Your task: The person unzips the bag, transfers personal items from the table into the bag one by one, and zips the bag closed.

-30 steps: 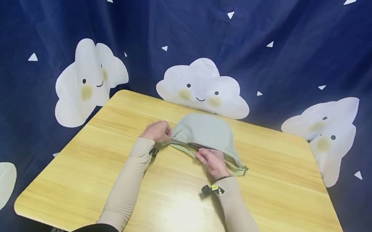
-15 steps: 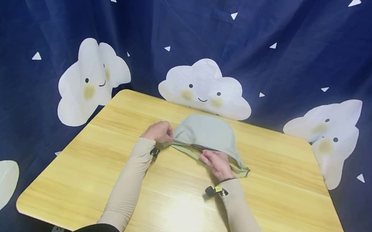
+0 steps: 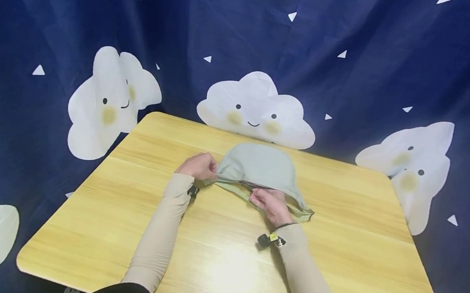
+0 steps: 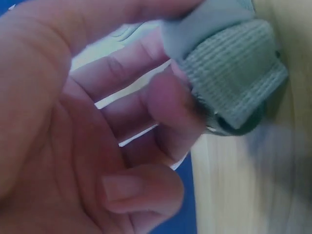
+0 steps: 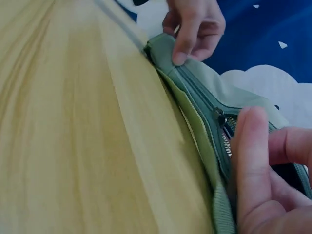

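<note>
A pale green zippered bag lies on the wooden table, its curved side away from me. My left hand pinches the bag's left end. In the left wrist view, woven webbing shows right beside the fingertips of that hand. My right hand is at the zipper opening along the near edge. Seen from the right wrist, the zipper slider sits partway along the teeth, and its pull runs into the right thumb and fingers. The zipper is parted near those fingers, with a dark interior behind them. What the bag contains is hidden.
A green strap trails along the bag's near side to its right end. The light wood table has rounded corners. Behind it hangs a dark blue curtain printed with white clouds and triangles.
The head view shifts slightly back and forth. Both hands keep nearly the same place on the bag, and the bag itself shows no clear movement.
</note>
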